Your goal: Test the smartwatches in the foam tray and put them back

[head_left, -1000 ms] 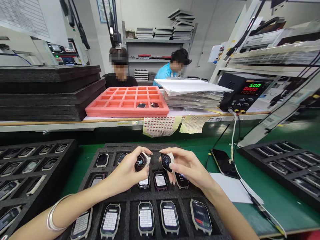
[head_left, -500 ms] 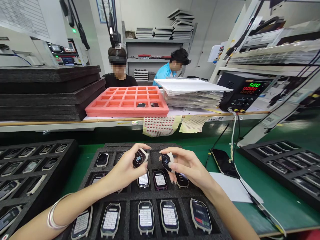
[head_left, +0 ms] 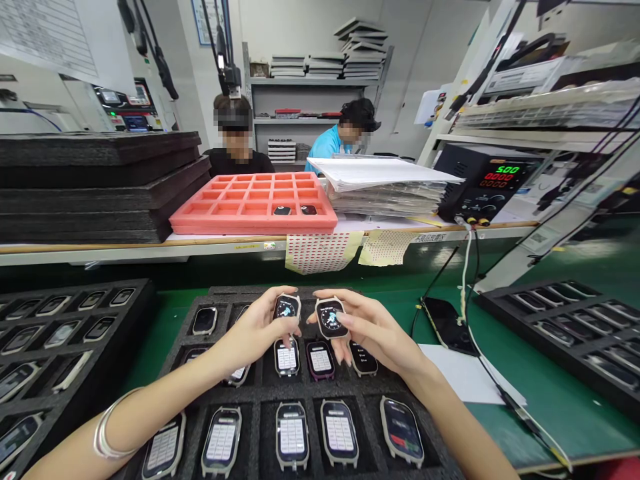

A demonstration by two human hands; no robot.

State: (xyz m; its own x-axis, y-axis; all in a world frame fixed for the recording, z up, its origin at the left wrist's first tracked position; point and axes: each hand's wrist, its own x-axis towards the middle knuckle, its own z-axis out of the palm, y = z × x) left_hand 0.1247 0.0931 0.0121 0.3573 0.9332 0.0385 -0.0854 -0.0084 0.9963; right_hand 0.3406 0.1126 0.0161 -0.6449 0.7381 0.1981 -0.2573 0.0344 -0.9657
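My left hand [head_left: 265, 323] holds a strapless smartwatch [head_left: 287, 308] with a light case, its thumb over the lower part of the lit screen. In my right hand [head_left: 370, 323] is a second smartwatch case [head_left: 329, 316], lit with a dial, the thumb lying on its right edge. Both are held side by side with a gap between, screens toward me. Below them lies a black foam tray [head_left: 260, 427] of watches in pockets. Several show white menu grids, like the watch [head_left: 292, 433] in the front row. A purple-cased watch [head_left: 321, 360] sits just under my hands.
More foam trays of watches stand at left [head_left: 113, 353] and right [head_left: 530, 320]. A pink foam tray [head_left: 250, 227] and a black power supply [head_left: 485, 183] are on the shelf ahead. A phone [head_left: 450, 325] and cables lie at right. Two people sit beyond.
Both watches have been turned to face me more squarely. The right one's dial now shows fully, and my left thumb has moved onto the left watch's screen.
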